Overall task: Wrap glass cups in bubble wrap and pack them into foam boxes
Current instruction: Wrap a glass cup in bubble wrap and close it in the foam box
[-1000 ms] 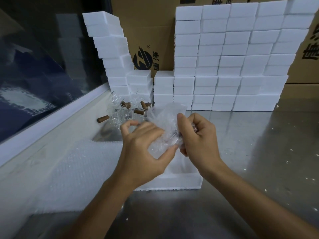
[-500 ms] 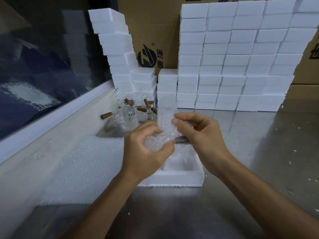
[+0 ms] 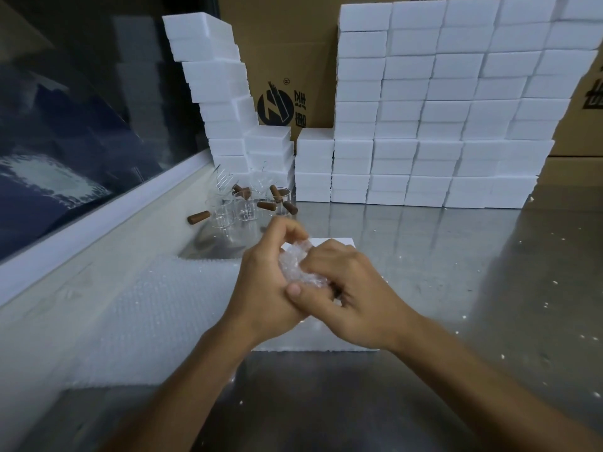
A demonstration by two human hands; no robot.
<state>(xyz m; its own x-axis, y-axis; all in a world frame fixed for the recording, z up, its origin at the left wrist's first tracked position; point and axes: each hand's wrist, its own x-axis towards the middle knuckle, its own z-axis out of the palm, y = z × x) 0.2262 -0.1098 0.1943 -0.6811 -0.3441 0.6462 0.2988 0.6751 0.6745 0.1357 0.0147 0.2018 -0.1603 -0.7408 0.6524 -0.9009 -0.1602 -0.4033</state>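
Note:
Both my hands close round a small bundle of bubble wrap [image 3: 298,267] held just above an open white foam box [image 3: 329,345] on the steel table. My left hand [image 3: 264,282] cups the bundle from the left, thumb across its lower end. My right hand [image 3: 346,295] grips it from the right with curled fingers. The cup inside the wrap is hidden. Several bare glass cups with brown wooden handles [image 3: 241,203] stand at the back left. A sheet of bubble wrap [image 3: 140,318] lies flat to the left of the box.
A wall of stacked white foam boxes [image 3: 434,109] fills the back of the table, with a leaning stack [image 3: 215,83] at its left. Cardboard cartons [image 3: 280,60] stand behind. A dark window with a white sill [image 3: 98,220] runs along the left. Foam crumbs dot the steel table [image 3: 489,272].
The loose flap of wrap that stood up above my hands has been folded down. My hands have come together and lowered the bundle toward the open box.

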